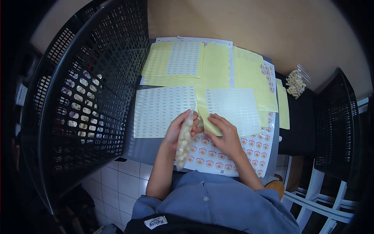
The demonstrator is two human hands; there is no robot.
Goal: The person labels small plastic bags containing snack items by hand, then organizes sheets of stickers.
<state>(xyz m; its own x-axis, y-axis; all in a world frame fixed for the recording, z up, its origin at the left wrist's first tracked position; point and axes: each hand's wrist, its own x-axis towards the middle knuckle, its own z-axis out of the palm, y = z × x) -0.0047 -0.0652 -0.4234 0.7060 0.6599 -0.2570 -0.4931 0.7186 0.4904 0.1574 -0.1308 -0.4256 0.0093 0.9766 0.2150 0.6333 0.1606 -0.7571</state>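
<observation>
While your left hand [180, 130] sits just left of centre frame, it's wrapped around a clear bag [184, 141] of pale, pellet-like pieces, fingers closed on its upper half, and the bag hangs down toward your shirt [218, 202]. Your right hand [224, 134] is right beside it, at centre, lying palm down with fingers together, the fingertips pressing on the lower left corner of a white label sheet [235, 109]. Whether it pinches anything there, I cannot tell. That sheet lies tilted over a yellow backing [249, 78], and under your right wrist there's a sheet of round orange stickers [218, 154] running along the lower centre of the frame. The 2 hands nearly touch at the bag's top.

Left of your hands, another white grid sheet [159, 111] lies flat on the grey table [136, 150]. Toward the top centre, a third grid sheet [183, 58] rests on more yellow paper. Filling the left of the frame is a big black basket [89, 78], standing against the table edge. Upper right, a second bag [296, 84] of the same pale pieces lies well apart from your hands, on a dark surface beside another black basket [335, 124] at the right edge.
</observation>
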